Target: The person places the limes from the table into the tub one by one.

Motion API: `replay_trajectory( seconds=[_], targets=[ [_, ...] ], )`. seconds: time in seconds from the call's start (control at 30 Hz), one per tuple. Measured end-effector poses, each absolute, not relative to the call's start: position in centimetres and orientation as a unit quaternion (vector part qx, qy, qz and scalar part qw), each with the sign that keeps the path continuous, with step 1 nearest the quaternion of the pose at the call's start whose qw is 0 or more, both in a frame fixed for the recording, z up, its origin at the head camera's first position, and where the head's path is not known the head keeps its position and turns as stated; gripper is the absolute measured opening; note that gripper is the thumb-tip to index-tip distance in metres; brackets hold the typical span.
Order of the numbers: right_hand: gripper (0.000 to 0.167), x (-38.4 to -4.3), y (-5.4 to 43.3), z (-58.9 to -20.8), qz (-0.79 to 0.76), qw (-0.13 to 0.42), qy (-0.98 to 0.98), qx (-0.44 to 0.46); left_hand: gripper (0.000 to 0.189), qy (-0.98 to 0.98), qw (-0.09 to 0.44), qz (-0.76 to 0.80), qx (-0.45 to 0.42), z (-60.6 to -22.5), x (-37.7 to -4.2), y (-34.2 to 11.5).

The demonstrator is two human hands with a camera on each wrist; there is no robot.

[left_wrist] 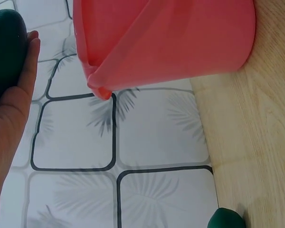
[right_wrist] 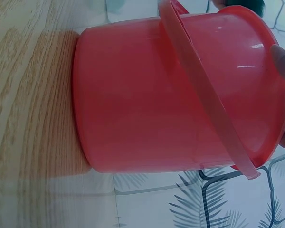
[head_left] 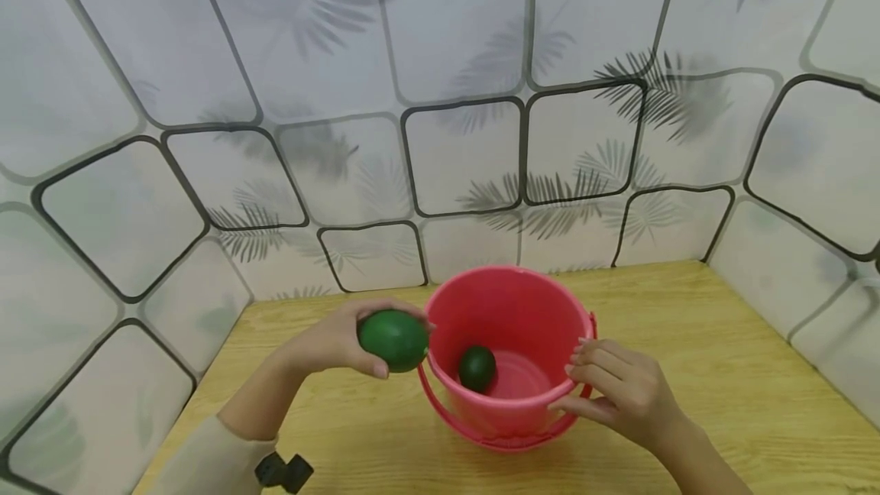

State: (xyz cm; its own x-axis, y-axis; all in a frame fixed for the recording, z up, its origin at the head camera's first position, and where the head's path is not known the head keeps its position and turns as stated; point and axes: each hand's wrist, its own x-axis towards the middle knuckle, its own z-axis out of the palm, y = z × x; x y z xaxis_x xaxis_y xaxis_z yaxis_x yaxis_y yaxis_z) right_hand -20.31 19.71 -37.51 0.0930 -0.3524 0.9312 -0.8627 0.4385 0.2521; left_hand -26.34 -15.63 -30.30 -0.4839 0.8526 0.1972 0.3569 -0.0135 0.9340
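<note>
My left hand [head_left: 337, 338] holds a smooth, shiny green oval fruit [head_left: 393, 341], thumb below and fingers over the top, just left of the bucket's rim. The pink plastic bucket [head_left: 505, 422] stands upright on the table, its handle hanging down in front. At its right side my right hand [head_left: 622, 388] grips the rim between thumb and fingers. Inside, on the bottom, lies a darker green oval fruit [head_left: 477, 369]. The left wrist view shows the held fruit [left_wrist: 7, 54] against the palm, and part of another green object [left_wrist: 226, 219] low at the right.
The light wood table [head_left: 687, 327] meets walls covered in white sheeting [head_left: 467, 159] with dark rounded squares and leaf prints, behind and on both sides. A small black device [head_left: 283, 472] sits by the left sleeve.
</note>
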Motion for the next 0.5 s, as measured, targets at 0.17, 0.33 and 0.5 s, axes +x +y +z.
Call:
replay_trajectory(
  seconds=[0.17, 0.33, 0.5],
  targets=[
    [0.042, -20.3, 19.7, -37.4, 0.227, 0.562, -0.632, 0.482, 0.055, 0.666, 0.221, 0.551, 0.452, -30.6, -26.4, -15.2],
    [0.042, -20.3, 19.6, -37.4, 0.229, 0.566, -0.628, 0.483, 0.056, 0.674, 0.222, 0.546, 0.446, -30.5, -26.5, -14.5],
    [0.043, -20.4, 19.6, -37.4, 0.232, 0.571, -0.624, 0.481, 0.059, 0.688, 0.218, 0.538, 0.436, -30.2, -26.8, -13.9]
  ],
)
